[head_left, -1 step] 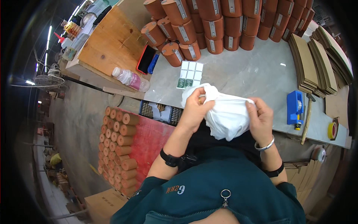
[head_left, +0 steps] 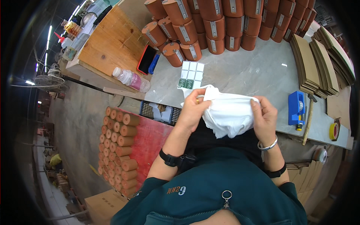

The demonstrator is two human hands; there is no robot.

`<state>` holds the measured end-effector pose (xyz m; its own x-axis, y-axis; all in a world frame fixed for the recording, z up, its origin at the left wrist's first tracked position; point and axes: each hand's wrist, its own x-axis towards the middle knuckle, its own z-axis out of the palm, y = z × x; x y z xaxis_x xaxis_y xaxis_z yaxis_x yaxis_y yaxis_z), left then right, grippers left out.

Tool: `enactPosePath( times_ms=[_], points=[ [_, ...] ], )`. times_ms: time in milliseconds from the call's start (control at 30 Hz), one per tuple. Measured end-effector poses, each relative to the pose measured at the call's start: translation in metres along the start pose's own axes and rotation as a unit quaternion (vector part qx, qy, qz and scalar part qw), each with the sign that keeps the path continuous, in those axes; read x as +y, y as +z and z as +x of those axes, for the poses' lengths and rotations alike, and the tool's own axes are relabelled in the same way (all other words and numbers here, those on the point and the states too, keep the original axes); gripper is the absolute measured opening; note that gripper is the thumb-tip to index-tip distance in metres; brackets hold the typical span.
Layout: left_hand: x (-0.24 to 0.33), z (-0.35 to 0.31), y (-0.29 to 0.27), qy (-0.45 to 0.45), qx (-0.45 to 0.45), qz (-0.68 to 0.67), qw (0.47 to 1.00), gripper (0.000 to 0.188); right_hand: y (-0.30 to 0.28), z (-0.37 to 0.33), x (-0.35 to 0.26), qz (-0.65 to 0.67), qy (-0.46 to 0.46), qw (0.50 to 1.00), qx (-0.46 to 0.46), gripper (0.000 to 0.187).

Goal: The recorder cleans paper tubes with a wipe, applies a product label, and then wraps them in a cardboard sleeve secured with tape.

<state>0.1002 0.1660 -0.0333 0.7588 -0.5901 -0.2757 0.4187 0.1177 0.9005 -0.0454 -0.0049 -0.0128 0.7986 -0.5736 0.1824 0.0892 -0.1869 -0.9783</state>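
Observation:
A soft white cloth (head_left: 229, 114), creased and sagging, hangs between my hands just above the table's front edge. My left hand (head_left: 193, 112) pinches its left upper part, and a loose corner sticks out behind the fingers. With thumb and fingers, my right hand (head_left: 265, 119) grips the upper right corner. The top edge is drawn fairly straight from one hand to the other. I cannot tell whether the cloth is a bag or a flat piece. Just beyond it on the table lies a sheet of square labels (head_left: 192, 71), mostly white with two green ones.
Stacked reddish-brown cylinders with metal strips (head_left: 215, 30) line the back of the grey table (head_left: 255, 71). At right are cardboard strips (head_left: 304, 63), a blue tape dispenser (head_left: 296, 107), a hammer (head_left: 309, 120) and yellow tape (head_left: 333, 131). A plastic bottle (head_left: 131, 79) lies at left; brown rolls (head_left: 116, 150) stand below.
My right hand has moved slightly right and up, and my left hand slightly left. The cloth's top edge is pulled straighter, and its hanging part sits a little higher.

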Motion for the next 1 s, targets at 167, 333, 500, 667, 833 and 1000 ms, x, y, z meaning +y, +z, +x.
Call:
enactPosePath(
  times_ms=[167, 333, 500, 667, 833, 1000],
  points=[
    [0.011, -0.004, -0.020, 0.112, 0.171, 0.056, 0.977, 0.039, -0.014, 0.017, -0.002, 0.016, -0.033, 0.995, 0.097, 0.019],
    [0.027, -0.048, 0.014, 0.255, 0.011, 0.206, 0.945, 0.049, 0.003, 0.019, -0.009, 0.080, -0.010, 0.993, 0.082, 0.019],
    [0.015, -0.032, 0.032, 0.218, -0.113, 0.356, 0.902, 0.070, 0.018, -0.003, -0.021, 0.166, -0.032, 0.985, -0.041, 0.017],
    [0.005, -0.019, 0.024, 0.091, -0.222, 0.083, 0.967, 0.045, 0.008, -0.009, -0.012, 0.162, 0.014, 0.985, -0.058, 0.024],
    [0.010, -0.017, 0.025, 0.023, -0.197, -0.036, 0.980, 0.039, -0.007, 0.010, -0.004, -0.079, -0.078, 0.993, 0.032, 0.057],
    [0.015, -0.018, 0.026, 0.006, -0.273, -0.020, 0.962, 0.042, -0.007, 0.021, -0.002, 0.030, -0.081, 0.985, -0.152, 0.074]
  ],
)
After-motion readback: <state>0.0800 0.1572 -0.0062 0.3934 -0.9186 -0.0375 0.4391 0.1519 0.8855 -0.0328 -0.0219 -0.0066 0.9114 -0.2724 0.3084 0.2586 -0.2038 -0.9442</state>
